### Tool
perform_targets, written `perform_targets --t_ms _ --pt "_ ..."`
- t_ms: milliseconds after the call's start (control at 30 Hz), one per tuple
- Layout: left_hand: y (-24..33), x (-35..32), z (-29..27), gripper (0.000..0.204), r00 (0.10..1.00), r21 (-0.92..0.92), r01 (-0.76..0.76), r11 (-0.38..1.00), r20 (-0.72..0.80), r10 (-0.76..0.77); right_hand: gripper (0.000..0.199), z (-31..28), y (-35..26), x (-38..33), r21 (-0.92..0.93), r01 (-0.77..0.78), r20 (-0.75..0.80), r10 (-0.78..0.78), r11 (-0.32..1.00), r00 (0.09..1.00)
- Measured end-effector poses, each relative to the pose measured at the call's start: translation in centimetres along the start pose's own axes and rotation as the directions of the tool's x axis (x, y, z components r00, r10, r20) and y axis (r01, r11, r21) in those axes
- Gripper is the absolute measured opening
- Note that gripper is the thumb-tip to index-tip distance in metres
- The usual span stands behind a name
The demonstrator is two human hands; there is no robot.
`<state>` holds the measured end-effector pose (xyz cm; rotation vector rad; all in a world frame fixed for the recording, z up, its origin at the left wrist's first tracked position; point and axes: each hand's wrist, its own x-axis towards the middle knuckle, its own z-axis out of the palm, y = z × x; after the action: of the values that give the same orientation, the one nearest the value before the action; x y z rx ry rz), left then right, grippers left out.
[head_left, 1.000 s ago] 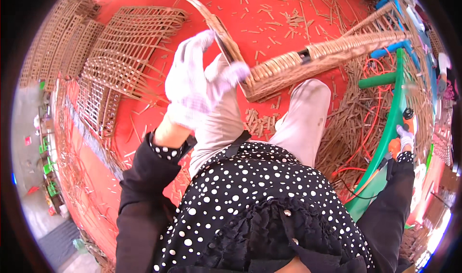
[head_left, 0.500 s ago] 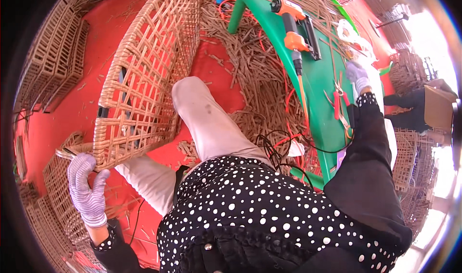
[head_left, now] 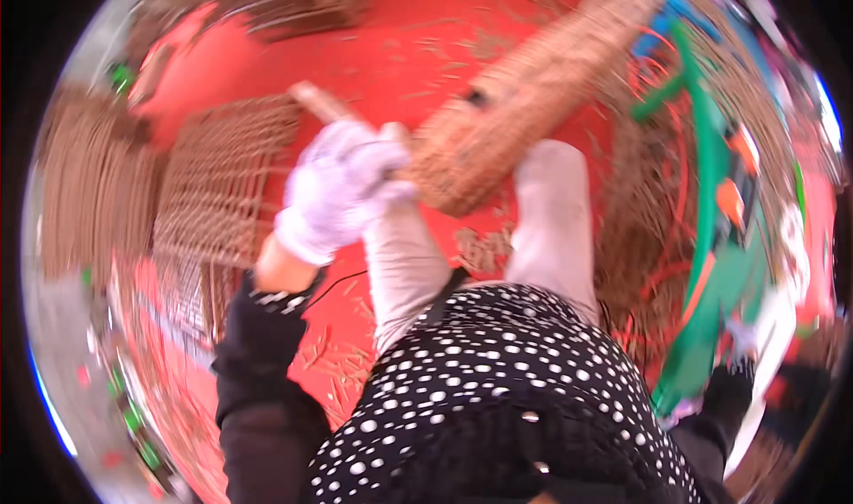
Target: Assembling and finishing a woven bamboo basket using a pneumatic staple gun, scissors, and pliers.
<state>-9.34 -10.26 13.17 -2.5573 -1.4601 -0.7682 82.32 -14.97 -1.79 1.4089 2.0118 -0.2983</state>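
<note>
A tan woven basket (head_left: 506, 104) slants away from my knees, its near end beside my left knee. At that near corner is my left hand (head_left: 342, 189) in a pale striped glove, fingers curled round the basket's end, though motion smears them. A short pale tan piece (head_left: 318, 102) sticks out past the glove; whether it belongs to the basket I cannot tell. My gloved right hand (head_left: 741, 337) is over the green table (head_left: 702, 349) at far right, too blurred to show its fingers. Nearby on the table lies an orange and black nail gun (head_left: 733, 189).
Stacked woven frames (head_left: 222, 180) stand to the left, more (head_left: 293, 2) at the back. A heap of cut brown strips (head_left: 635, 229) lies between my right leg and the table. An orange hose (head_left: 697, 286) runs along the table; scraps litter the red floor (head_left: 400, 38).
The view has swung left, bringing my left hand and the basket toward the middle. My left fingers, apart before, are now curled at the basket's corner. The basket shows its narrow side.
</note>
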Motion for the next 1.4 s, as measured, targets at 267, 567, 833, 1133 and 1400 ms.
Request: perform_targets --t_ms 267,567,833,1133,1400 --pt "-2.2 -2.9 -0.1 0.027 0.549 -0.608 0.409 0.681 -0.432 -0.716 0.062 -25.4 -7.5 11.2 0.684 -0.188 -0.452 0.611 0.705 0.650" --pt "-5.9 -0.2 -2.6 0.031 0.621 -0.854 0.254 0.454 -0.216 -0.753 0.061 -55.2 -47.2 19.3 -0.290 0.655 -0.719 -0.611 0.698 0.332" --pt "-4.1 0.7 -4.4 0.025 0.635 -0.869 0.300 0.394 -0.127 -0.762 0.055 -57.6 -59.5 23.6 -0.626 0.690 -0.427 -0.900 0.364 0.086" --pt "-1.9 0.5 -4.1 0.028 0.795 -0.614 0.327 0.719 -0.233 -0.560 0.058 -57.5 -60.9 23.3 -0.653 0.716 -0.318 -0.947 0.247 0.037" --pt "4.9 -0.8 2.5 0.022 0.855 0.023 0.247 0.969 -0.476 -0.207 0.055 -55.9 -60.0 23.1 -0.667 0.709 -0.360 -0.932 0.230 -0.036"
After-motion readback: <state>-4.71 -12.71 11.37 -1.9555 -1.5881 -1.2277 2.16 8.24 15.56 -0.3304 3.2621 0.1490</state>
